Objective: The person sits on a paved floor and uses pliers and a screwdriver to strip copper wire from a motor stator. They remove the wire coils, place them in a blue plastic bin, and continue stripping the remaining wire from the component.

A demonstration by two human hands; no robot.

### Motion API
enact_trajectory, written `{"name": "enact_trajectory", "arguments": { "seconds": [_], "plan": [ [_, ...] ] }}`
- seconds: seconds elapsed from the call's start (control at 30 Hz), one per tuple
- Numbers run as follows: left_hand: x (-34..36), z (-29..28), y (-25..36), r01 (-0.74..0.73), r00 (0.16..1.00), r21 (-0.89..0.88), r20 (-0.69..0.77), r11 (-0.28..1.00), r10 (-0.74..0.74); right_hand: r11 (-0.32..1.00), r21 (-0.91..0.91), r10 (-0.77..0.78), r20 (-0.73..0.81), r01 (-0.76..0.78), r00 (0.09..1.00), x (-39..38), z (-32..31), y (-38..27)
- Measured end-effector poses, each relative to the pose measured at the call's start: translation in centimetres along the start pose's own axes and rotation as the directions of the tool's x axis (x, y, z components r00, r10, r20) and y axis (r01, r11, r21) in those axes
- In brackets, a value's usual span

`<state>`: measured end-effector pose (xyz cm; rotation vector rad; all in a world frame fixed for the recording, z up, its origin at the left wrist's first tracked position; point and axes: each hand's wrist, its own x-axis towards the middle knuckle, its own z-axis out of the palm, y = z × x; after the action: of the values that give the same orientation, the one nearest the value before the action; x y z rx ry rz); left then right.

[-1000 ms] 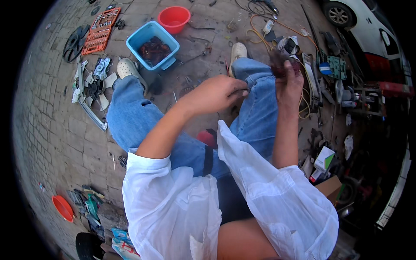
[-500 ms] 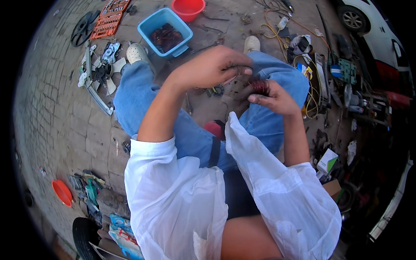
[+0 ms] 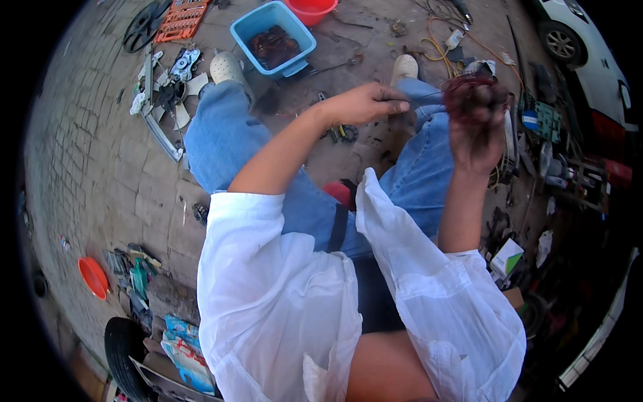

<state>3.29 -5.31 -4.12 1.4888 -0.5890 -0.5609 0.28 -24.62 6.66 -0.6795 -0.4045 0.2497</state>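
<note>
My right hand [image 3: 477, 144] is raised beyond my right knee, its fingers closed round a tangled bundle of dark red wire [image 3: 465, 94]. Motion smears the bundle and fingertips. My left hand [image 3: 372, 104] hovers between my knees with thumb and fingers pinched together. A thin strand seems to run from this pinch toward the bundle. Below my left hand, a hand tool [image 3: 345, 132] with yellowish parts lies on the ground; its kind is hard to make out. A light blue plastic tub [image 3: 241, 28] ahead of me holds a dark reddish tangle [image 3: 273, 47].
Behind the tub stands a red basin [image 3: 313, 9]. An orange tool case [image 3: 181, 21] and a fan assembly [image 3: 173, 94] lie at the left. Yellow cable [image 3: 439, 52] and assorted parts are on the right, near a white car [image 3: 596, 67]. An orange-red basin [image 3: 94, 278] sits lower left.
My right hand has swung up and right with the wire bundle, away from my left hand. My left hand has shifted slightly right and the view has turned a little.
</note>
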Motion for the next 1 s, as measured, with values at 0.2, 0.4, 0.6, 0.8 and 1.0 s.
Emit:
{"name": "enact_trajectory", "arguments": {
  "seconds": [0.2, 0.4, 0.6, 0.8, 1.0],
  "plan": [
    [-1.4, -1.1, 0.2, 0.135, 0.988, 0.216, -0.104, 0.967, -0.115, 0.890, -0.431, -0.297, -0.297, 0.151, 0.908, 2.8, -0.3, -0.2],
    [-4.2, -1.5, 5.8, -0.023, 0.997, 0.298, -0.058, 0.954, 0.042, 0.097, -0.987, -0.191, -0.147, -0.131, 0.970, 1.8, -3.5, 1.3],
    [-4.7, -3.5, 6.6, -0.121, 0.984, 0.390, -0.072, 0.913, 0.162, 0.186, -0.978, 0.349, -0.026, -0.097, 0.937, 1.4, -2.3, 2.2],
    [-4.5, -3.2, 6.2, -0.221, 0.975, 0.250, 0.033, 0.943, 0.220, 0.186, -0.983, 0.626, 0.117, -0.002, 0.771, 0.8, -1.5, 3.7],
    [-5.1, -3.5, 7.0, -0.136, 0.984, 0.143, 0.133, 0.980, 0.117, 0.385, -0.710, 0.887, 0.108, -0.590, 0.450, -0.3, 0.0, 3.9]
  ]
}}
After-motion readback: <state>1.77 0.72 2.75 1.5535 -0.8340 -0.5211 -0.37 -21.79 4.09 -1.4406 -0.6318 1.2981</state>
